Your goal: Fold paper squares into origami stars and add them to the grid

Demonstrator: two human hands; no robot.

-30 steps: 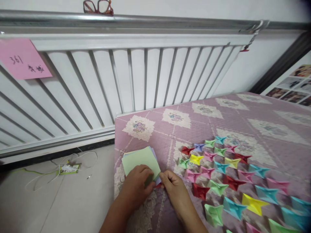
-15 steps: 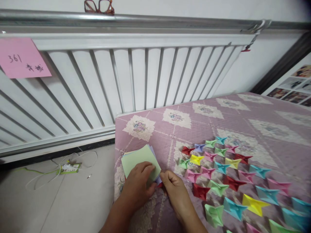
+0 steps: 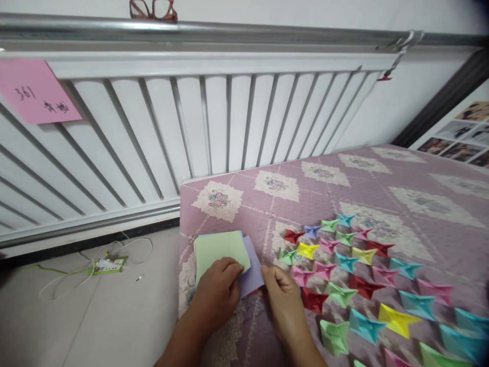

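Observation:
A stack of square coloured paper point(image 3: 217, 250), pale green on top, lies near the bed's left corner. My left hand point(image 3: 219, 288) rests on its lower right part, fingers curled over the green sheet's edge and gripping the stack. A purple paper sheet point(image 3: 251, 267) sticks out from under the green one on the right. My right hand point(image 3: 280, 295) pinches that purple sheet's right corner between thumb and fingers. A bit of red paper shows beneath it. Right of my right hand stand several rows of folded paper shapes, among them a dark red one point(image 3: 314, 300).
A purple floral bedspread point(image 3: 275, 209) covers the bed. Behind it runs a white radiator point(image 3: 263, 117) with a pink note point(image 3: 42, 92) and a metal pipe point(image 3: 267, 34). Glasses point(image 3: 153, 10) sit above the pipe. A power strip point(image 3: 109, 265) with cables lies on the floor.
My right hand has moved slightly right, and the purple sheet now shows much more beyond the stack. The green top sheet has turned a little under my left hand.

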